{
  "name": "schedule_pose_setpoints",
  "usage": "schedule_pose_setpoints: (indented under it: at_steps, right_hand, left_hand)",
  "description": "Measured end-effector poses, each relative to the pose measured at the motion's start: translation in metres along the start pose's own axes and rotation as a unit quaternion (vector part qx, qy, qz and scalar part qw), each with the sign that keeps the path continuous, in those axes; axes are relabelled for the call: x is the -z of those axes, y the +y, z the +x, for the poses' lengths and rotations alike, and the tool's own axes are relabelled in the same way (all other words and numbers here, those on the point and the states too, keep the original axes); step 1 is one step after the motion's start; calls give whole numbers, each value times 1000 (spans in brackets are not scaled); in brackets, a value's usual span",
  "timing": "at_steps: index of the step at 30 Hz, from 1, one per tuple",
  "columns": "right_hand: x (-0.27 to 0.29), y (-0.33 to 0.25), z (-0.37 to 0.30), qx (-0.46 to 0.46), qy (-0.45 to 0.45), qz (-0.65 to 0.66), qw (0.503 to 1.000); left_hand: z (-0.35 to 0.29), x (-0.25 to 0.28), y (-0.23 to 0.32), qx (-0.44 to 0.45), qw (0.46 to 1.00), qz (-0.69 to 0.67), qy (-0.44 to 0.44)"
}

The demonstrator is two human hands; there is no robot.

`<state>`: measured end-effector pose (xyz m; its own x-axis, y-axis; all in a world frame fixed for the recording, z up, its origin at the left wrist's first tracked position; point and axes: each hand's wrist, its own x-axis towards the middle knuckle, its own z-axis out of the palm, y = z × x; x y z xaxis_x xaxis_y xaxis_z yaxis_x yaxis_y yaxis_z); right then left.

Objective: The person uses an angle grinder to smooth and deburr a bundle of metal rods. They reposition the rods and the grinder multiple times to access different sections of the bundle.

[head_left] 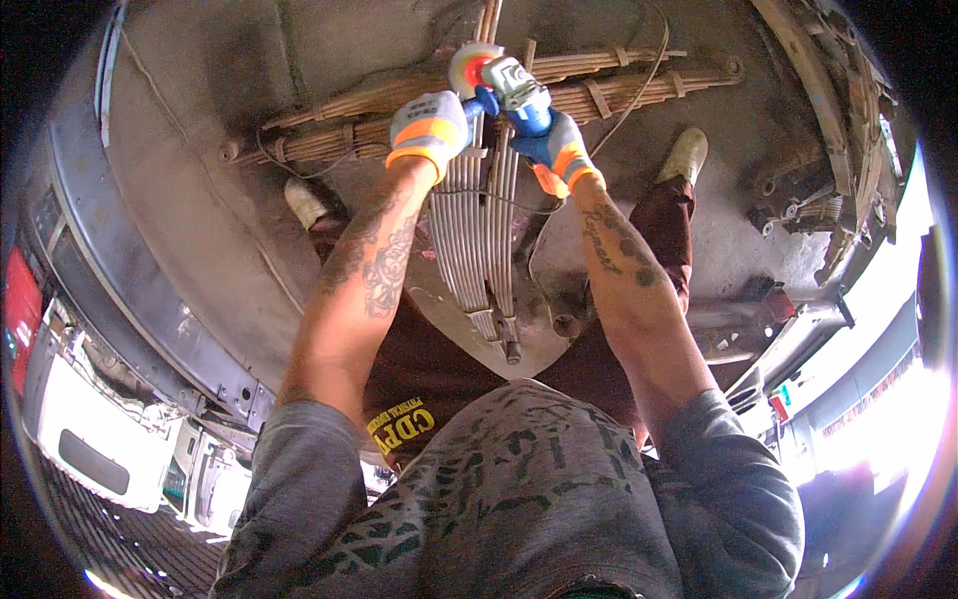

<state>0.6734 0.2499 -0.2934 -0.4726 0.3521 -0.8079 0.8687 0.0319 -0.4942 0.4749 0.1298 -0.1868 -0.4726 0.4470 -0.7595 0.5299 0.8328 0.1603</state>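
Note:
An angle grinder (519,88) with a silver gear head and blue body is held in front of me, between my feet. My left hand (431,126), in a grey and orange glove, grips its blue side handle. My right hand (562,150), gloved alike, is wrapped round the blue body. The grinder's pale disc (465,72), with a red-orange centre, is over the upper part of the leaf springs; whether it touches metal I cannot tell. Two leaf spring packs (471,240) run lengthwise between my legs, their near ends close to me.
More rusty leaf springs (639,98) lie crosswise on the concrete floor (230,60). A thin cable (655,62) trails over them. Rusty metal parts (818,205) are heaped at the right. A long steel beam (95,250) stands at the left, with a white vehicle (90,449) beyond.

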Motion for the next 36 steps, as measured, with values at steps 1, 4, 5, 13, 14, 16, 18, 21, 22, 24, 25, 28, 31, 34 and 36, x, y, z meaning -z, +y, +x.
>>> schedule_pose_setpoints:
  at_steps: [1, 4, 5, 13, 14, 16, 18, 21, 22, 24, 25, 28, 31, 34, 36]
  right_hand:
    - [-2, 11, 6, 26, -1, -2, 1000]
    - [-5, 35, 11, 28, -27, -67, 997]
    - [-11, 53, 15, 41, -16, -40, 998]
    - [-7, -33, 4, 66, -15, -92, 993]
    - [-8, -58, 1, 50, -30, -104, 993]
    - [-19, -51, 11, 32, 10, -73, 997]
    - [-26, -56, 1, 41, 20, -16, 999]
    - [-10, -69, 0, 37, 18, -46, 998]
    - [2, -85, -7, 47, -4, -35, 998]
    - [4, -71, 14, 80, 21, -84, 993]
    - [5, -73, 15, 75, 18, -92, 993]
    - [5, -74, 13, 74, 41, -74, 994]
    - [5, -72, -6, 15, 37, -35, 999]
    - [5, -57, -17, 4, 42, -26, 999]
    - [2, -52, -18, 24, 79, -18, 996]
  left_hand:
    - [2, -1, 1, 20, 1000, 4, -24]
    - [-4, -4, 7, 2, 999, -26, -26]
    - [-9, -5, 9, -12, 999, -26, -43]
    - [-15, -8, -38, 72, 995, -68, -17]
    - [-10, -11, -58, 70, 995, -69, -1]
    - [-2, 8, -54, 39, 998, -52, -8]
    - [6, 15, -59, 37, 999, -24, -19]
    - [8, 9, -55, 32, 999, -10, 16]
    - [9, 6, -60, 43, 999, -9, 13]
    - [17, 3, -54, 45, 999, -10, 7]
    - [16, 1, -55, 51, 998, -26, 26]
    - [24, 3, -60, 33, 999, -40, 13]
    - [17, 12, -41, 15, 1000, -17, 15]
    - [11, 12, -26, 3, 1000, 7, 21]
    - [9, 9, -26, -6, 1000, 12, 28]
